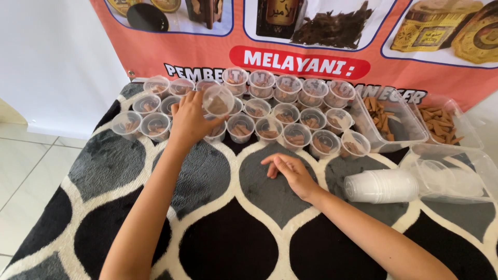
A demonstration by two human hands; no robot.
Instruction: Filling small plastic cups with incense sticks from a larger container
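Banner: orange-red, hung upright behind the rug, bearing blue-edged white photo panels, a red oval label and a black lettered strip. Product boxes pictured on it: dark upright box at centre, golden ornate boxes at right.

A black, grey and cream patterned rug fills the centre; pale floor tiles at nine o'clock; orange printed banner at twelve.

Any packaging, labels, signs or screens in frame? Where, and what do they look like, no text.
Banner: hangs behind the carpet, orange-red with white-framed product photos, a red oval and black lettering.
Rectangular tubs: far right, clear plastic, brown sticks inside.
Cup stack: right, lying sideways, translucent white.
Small cups: rows below the banner, clear, unlabelled.
No screens.
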